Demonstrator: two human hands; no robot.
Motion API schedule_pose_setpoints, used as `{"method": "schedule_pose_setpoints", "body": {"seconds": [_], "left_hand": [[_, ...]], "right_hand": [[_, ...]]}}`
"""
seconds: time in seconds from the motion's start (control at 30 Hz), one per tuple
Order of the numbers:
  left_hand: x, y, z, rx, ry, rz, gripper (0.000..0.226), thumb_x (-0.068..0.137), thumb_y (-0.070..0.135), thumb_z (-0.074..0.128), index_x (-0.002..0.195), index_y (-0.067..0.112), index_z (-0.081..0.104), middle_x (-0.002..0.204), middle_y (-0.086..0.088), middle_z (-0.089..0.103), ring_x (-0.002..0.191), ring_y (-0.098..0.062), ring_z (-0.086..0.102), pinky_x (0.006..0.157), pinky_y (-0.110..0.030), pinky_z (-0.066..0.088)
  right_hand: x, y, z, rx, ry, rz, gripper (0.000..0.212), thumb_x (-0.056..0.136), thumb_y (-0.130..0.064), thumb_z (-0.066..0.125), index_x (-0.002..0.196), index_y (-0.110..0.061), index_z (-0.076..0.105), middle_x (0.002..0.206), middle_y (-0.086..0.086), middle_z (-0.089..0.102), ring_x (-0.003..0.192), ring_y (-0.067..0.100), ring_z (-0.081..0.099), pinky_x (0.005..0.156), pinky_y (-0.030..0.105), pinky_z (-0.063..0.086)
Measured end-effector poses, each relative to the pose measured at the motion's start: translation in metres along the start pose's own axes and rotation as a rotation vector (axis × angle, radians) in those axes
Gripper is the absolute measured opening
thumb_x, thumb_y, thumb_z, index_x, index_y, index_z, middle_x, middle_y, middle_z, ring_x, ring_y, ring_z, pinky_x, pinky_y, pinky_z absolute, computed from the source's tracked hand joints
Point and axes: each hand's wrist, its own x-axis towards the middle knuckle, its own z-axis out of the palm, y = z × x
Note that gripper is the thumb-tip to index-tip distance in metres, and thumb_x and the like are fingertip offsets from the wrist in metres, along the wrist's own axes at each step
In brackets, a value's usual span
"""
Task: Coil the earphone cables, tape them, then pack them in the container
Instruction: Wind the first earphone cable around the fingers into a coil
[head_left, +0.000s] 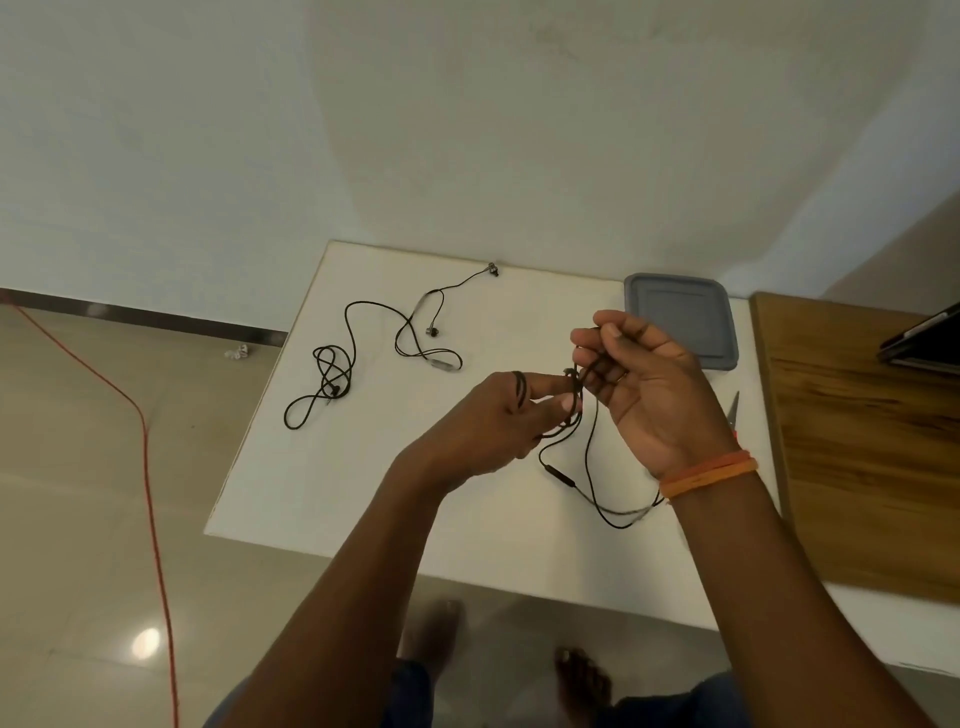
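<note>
Over the white table (322, 483), my left hand (498, 421) and my right hand (644, 384) both grip one black earphone cable (589, 447). Turns of it wrap around my left fingers, and my right hand pinches a strand just above them. The rest of this cable hangs down in loops with its inline remote (558, 475) onto the table by my right wrist. A second black earphone cable (363, 353) lies loose and uncoiled on the table's left half. The grey lidded container (680, 322) sits at the table's far right, partly behind my right hand.
Scissors (733, 410) peek out beside my right wrist. A wooden board (857, 467) with a dark device (924, 343) on it adjoins the table's right side. An orange cord (150, 467) runs across the floor on the left. My bare feet (431, 639) show under the table's near edge.
</note>
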Motion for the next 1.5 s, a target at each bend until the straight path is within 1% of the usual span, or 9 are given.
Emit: {"method": "schedule_pose_setpoints", "body": {"seconds": [0.2, 0.37, 0.53, 0.67, 0.77, 0.97, 1.2, 1.4, 1.5], "left_hand": [[0.006, -0.003, -0.005, 0.118, 0.183, -0.02, 0.02, 0.09, 0.018, 0.064, 0.086, 0.001, 0.072, 0.05, 0.003, 0.046, 0.044, -0.009, 0.039, 0.046, -0.017, 0.034], [0.006, -0.008, -0.008, 0.265, 0.229, -0.012, 0.015, 0.087, 0.017, 0.064, 0.076, 0.011, 0.07, 0.046, 0.008, 0.046, 0.045, -0.009, 0.04, 0.048, -0.021, 0.036], [0.001, 0.004, -0.014, -0.209, 0.246, 0.015, 0.021, 0.092, 0.015, 0.063, 0.076, 0.002, 0.066, 0.049, 0.004, 0.034, 0.044, -0.011, 0.026, 0.044, -0.02, 0.02], [-0.002, 0.004, -0.022, -0.374, 0.177, 0.019, 0.023, 0.096, 0.014, 0.058, 0.094, -0.007, 0.066, 0.05, 0.0, 0.03, 0.046, -0.013, 0.021, 0.049, -0.028, 0.012], [-0.004, 0.002, -0.026, -0.338, 0.152, -0.031, 0.022, 0.096, 0.018, 0.059, 0.094, -0.001, 0.071, 0.051, 0.0, 0.03, 0.045, -0.012, 0.02, 0.05, -0.027, 0.013], [-0.001, -0.007, -0.033, -0.097, 0.322, -0.152, 0.019, 0.094, 0.013, 0.059, 0.087, 0.003, 0.073, 0.046, 0.008, 0.037, 0.043, -0.008, 0.03, 0.043, -0.016, 0.023], [0.005, -0.016, -0.03, -0.161, 0.483, -0.19, 0.027, 0.096, 0.024, 0.06, 0.084, 0.005, 0.074, 0.043, 0.006, 0.039, 0.038, -0.009, 0.028, 0.038, -0.015, 0.023], [0.005, -0.017, -0.038, -0.531, 0.501, -0.235, 0.024, 0.093, 0.033, 0.066, 0.086, 0.011, 0.069, 0.05, 0.005, 0.042, 0.041, -0.009, 0.024, 0.045, -0.021, 0.017], [0.006, -0.015, -0.035, -0.506, 0.552, -0.199, 0.025, 0.091, 0.032, 0.069, 0.079, 0.01, 0.064, 0.048, 0.006, 0.042, 0.041, -0.01, 0.026, 0.043, -0.02, 0.02]], "right_hand": [[-0.002, 0.002, 0.003, -0.075, -0.017, -0.044, 0.019, 0.098, -0.001, 0.044, 0.105, -0.006, 0.062, 0.084, 0.011, 0.068, 0.077, 0.023, 0.068, 0.074, 0.038, 0.058], [-0.003, 0.01, 0.007, -0.461, 0.07, -0.298, 0.016, 0.096, -0.003, 0.051, 0.105, -0.006, 0.064, 0.083, 0.015, 0.067, 0.078, 0.025, 0.068, 0.076, 0.042, 0.058], [-0.001, 0.012, 0.005, -0.577, -0.154, -0.159, 0.046, 0.08, -0.039, 0.071, 0.123, -0.031, 0.058, 0.118, -0.005, 0.066, 0.115, 0.011, 0.06, 0.098, 0.037, 0.049], [-0.008, 0.016, 0.012, -0.658, -0.355, -0.108, 0.024, 0.09, -0.017, 0.065, 0.114, -0.014, 0.065, 0.101, 0.014, 0.071, 0.09, 0.018, 0.069, 0.086, 0.03, 0.055], [-0.007, 0.015, 0.013, -0.687, -0.245, -0.109, 0.018, 0.089, -0.022, 0.066, 0.099, -0.008, 0.066, 0.073, 0.024, 0.056, 0.059, 0.015, 0.052, 0.062, 0.031, 0.054], [0.007, 0.002, -0.019, -0.533, 0.227, -0.13, 0.012, 0.093, -0.023, 0.062, 0.081, -0.02, 0.062, 0.054, -0.009, 0.037, 0.047, 0.008, 0.028, 0.043, 0.021, 0.029], [0.021, 0.005, -0.051, -0.701, 0.601, -0.243, 0.032, 0.092, -0.032, 0.058, 0.063, -0.019, 0.052, 0.056, 0.001, 0.041, 0.058, 0.022, 0.037, 0.06, 0.038, 0.04], [0.024, 0.011, -0.057, -0.915, 0.602, -0.175, 0.034, 0.095, -0.028, 0.055, 0.07, -0.005, 0.054, 0.058, 0.003, 0.047, 0.058, 0.022, 0.046, 0.058, 0.025, 0.04], [0.019, 0.016, -0.055, -1.109, 0.497, -0.088, 0.017, 0.089, -0.022, 0.063, 0.085, -0.006, 0.062, 0.081, 0.009, 0.064, 0.082, 0.029, 0.064, 0.071, 0.031, 0.05]]}}
